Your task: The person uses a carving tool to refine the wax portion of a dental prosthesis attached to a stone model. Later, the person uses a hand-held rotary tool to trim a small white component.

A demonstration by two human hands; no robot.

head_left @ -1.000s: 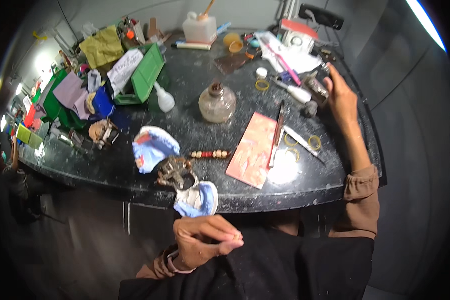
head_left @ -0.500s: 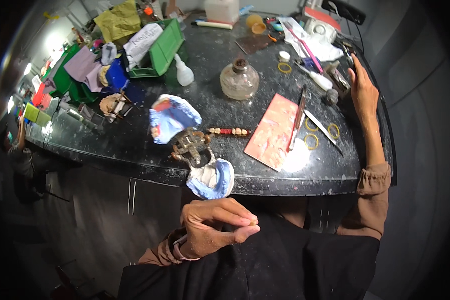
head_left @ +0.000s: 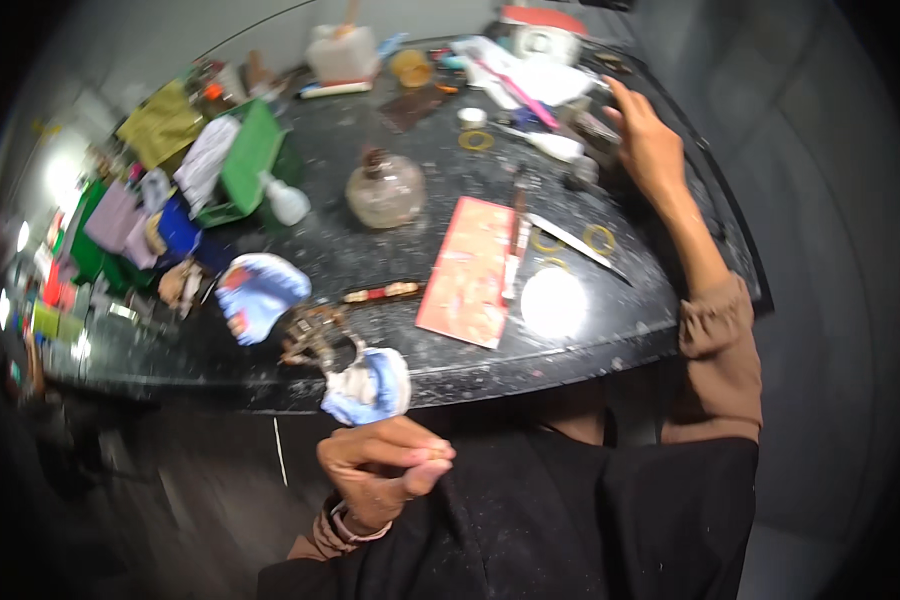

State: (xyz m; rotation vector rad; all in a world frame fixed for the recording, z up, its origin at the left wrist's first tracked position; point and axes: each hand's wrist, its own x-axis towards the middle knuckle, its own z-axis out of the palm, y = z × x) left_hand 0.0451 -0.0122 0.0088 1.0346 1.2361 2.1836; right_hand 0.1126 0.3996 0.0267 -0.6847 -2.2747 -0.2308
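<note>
My left hand (head_left: pixel 385 468), with a band round the wrist, hovers in front of the table edge. Its thumb and fingers pinch a tiny tan piece, mostly hidden by the fingertips. Just beyond it, a hinged metal articulator (head_left: pixel 315 335) joins a blue-and-white dental cast (head_left: pixel 368 388) and a second blue cast (head_left: pixel 262 292). Beside them lies a strip of artificial teeth (head_left: pixel 382 292) on red wax. My right hand (head_left: pixel 652 145) reaches to the far right, fingers stretched and apart, close to a dark grey block (head_left: pixel 595 132). I see nothing held in it.
A pink wax sheet (head_left: pixel 467 270) lies mid-table beside a wax knife (head_left: pixel 517 235) and a white-handled blade (head_left: pixel 575 245). Behind stands a glass spirit burner (head_left: pixel 385 190). Green bins (head_left: pixel 255 160) crowd the left; a white bottle (head_left: pixel 288 203) leans nearby. Papers and a pink brush (head_left: pixel 515 90) lie back right.
The view has swung, so the table and its things sit further left and tilted in the picture. Both hands keep much the same pose; the left still pinches the tiny piece.
</note>
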